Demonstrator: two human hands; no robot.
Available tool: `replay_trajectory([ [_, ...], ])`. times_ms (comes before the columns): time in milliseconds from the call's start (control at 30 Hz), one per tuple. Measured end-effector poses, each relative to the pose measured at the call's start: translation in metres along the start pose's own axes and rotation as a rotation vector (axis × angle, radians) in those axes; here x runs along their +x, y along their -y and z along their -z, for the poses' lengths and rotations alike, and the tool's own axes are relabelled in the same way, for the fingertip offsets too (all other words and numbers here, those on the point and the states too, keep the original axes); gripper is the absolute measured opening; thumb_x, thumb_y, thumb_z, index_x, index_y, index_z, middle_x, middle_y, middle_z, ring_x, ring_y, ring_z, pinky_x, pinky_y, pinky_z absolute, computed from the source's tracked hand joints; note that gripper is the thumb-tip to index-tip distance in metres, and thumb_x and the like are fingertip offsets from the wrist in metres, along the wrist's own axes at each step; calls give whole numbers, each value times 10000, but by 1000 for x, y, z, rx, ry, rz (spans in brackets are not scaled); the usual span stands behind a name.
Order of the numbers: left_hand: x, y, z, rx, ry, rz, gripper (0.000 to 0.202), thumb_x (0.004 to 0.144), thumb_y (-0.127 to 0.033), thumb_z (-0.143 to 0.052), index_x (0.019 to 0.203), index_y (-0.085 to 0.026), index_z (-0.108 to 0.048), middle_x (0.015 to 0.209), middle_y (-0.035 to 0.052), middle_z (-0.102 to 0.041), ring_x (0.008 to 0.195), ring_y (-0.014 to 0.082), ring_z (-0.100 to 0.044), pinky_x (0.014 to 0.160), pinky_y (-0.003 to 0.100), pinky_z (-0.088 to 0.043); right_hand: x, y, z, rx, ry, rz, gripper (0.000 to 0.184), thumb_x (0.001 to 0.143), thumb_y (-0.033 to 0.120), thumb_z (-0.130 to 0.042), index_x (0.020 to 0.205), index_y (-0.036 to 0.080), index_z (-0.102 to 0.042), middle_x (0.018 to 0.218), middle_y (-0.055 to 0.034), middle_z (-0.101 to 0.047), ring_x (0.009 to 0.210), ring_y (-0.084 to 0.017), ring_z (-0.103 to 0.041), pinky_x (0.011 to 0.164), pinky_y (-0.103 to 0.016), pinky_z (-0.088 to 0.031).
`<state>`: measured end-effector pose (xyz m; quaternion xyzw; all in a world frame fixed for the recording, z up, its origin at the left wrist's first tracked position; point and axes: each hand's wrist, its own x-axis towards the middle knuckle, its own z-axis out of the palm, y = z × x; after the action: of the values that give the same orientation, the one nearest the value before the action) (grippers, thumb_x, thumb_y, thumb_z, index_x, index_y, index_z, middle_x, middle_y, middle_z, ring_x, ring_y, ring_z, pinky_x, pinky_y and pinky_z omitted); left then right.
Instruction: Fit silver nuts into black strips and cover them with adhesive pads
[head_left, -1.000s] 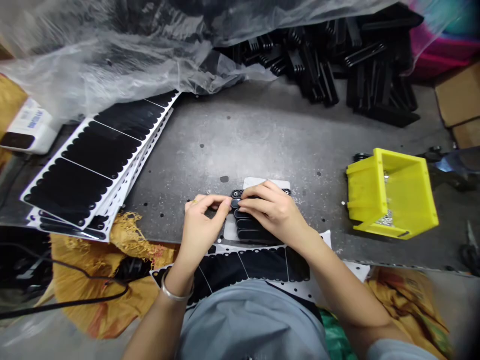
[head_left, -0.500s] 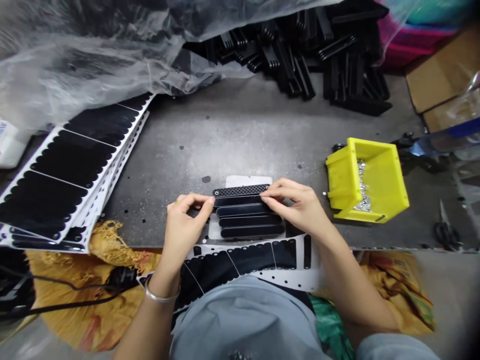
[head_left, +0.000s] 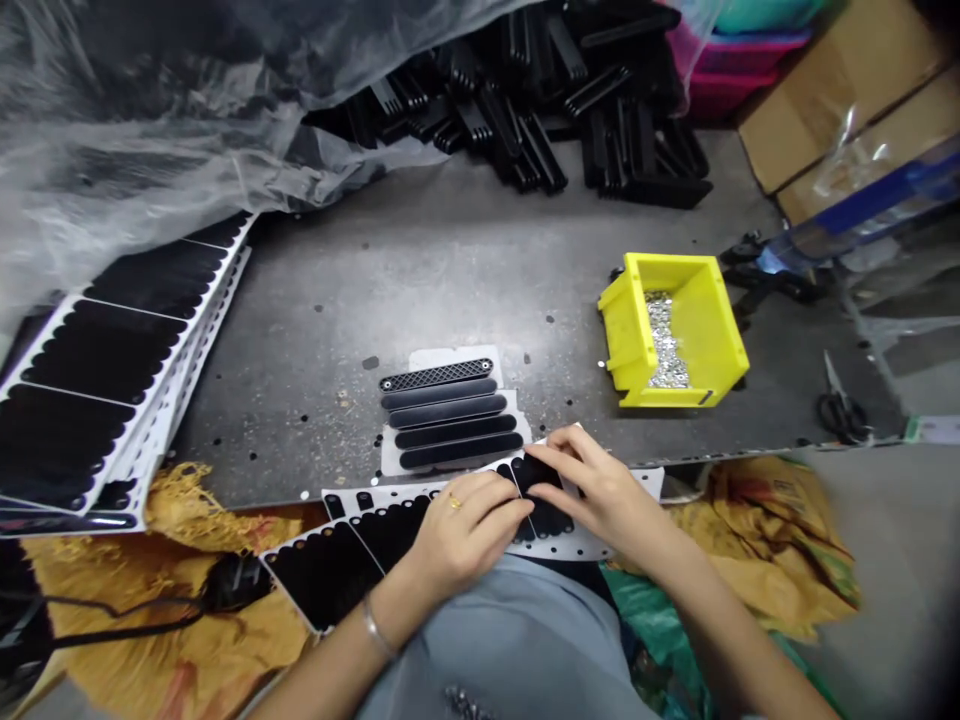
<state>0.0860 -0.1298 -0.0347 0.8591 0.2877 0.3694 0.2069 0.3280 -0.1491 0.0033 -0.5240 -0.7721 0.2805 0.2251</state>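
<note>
A black grille part (head_left: 448,415) with a mesh strip on top and several black strips below it lies on a white card near the table's front edge. Both hands are off it now. My left hand (head_left: 466,528) rests with curled fingers on the white backing sheet of black stickers (head_left: 390,525) on my lap. My right hand (head_left: 596,490) pinches at a black sticker (head_left: 541,478) on that sheet's right end.
A yellow bin (head_left: 675,330) of small metal screws stands at the right. Black plastic parts (head_left: 570,110) are heaped at the back under clear plastic film (head_left: 150,130). Stacked sticker sheets (head_left: 97,370) lie at the left; scissors (head_left: 840,405) and cardboard boxes (head_left: 840,100) at the right.
Both hands left the grille part and came down to the sticker sheet on my lap. The view has shifted, so the table's things sit further left.
</note>
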Motion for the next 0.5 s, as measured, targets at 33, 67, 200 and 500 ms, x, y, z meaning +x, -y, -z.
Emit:
replay_trajectory([
  [33, -6, 1, -12, 4, 10, -29, 217, 982, -118, -604, 1165, -203, -684, 986, 68, -769, 986, 198, -727, 885, 341, -608, -2, -4, -9, -14, -8, -10, 386, 1004, 296, -635, 1382, 229, -593, 1113, -101, -623, 900, -202, -682, 793, -379, -634],
  [67, -12, 4, -21, 20, 9, -59, 223, 995, -120, -586, 1181, -196, -683, 999, 76, -769, 1011, 208, -727, 897, 352, -612, -2, -7, -16, -27, -17, -13, 393, 1006, 297, -630, 1389, 219, -586, 1113, -106, -617, 889, -202, -679, 787, -383, -635],
  [200, -27, 20, -35, 37, -10, -141, 266, 996, -100, -585, 1240, -156, -675, 1042, 100, -767, 1080, 231, -718, 945, 370, -602, 3, -14, -28, -60, -40, 12, 349, 1011, 292, -618, 1350, 209, -620, 1097, -104, -617, 854, -183, -671, 751, -344, -632],
  [500, -19, 9, -30, 19, -1, -60, 241, 1012, -93, -535, 1194, -164, -676, 1010, 86, -769, 1036, 206, -713, 899, 340, -606, -16, -9, 22, 683, -124, -12, 168, 878, 364, -802, 903, 238, -695, 1099, -53, -577, 1027, -248, -726, 883, -426, -636],
])
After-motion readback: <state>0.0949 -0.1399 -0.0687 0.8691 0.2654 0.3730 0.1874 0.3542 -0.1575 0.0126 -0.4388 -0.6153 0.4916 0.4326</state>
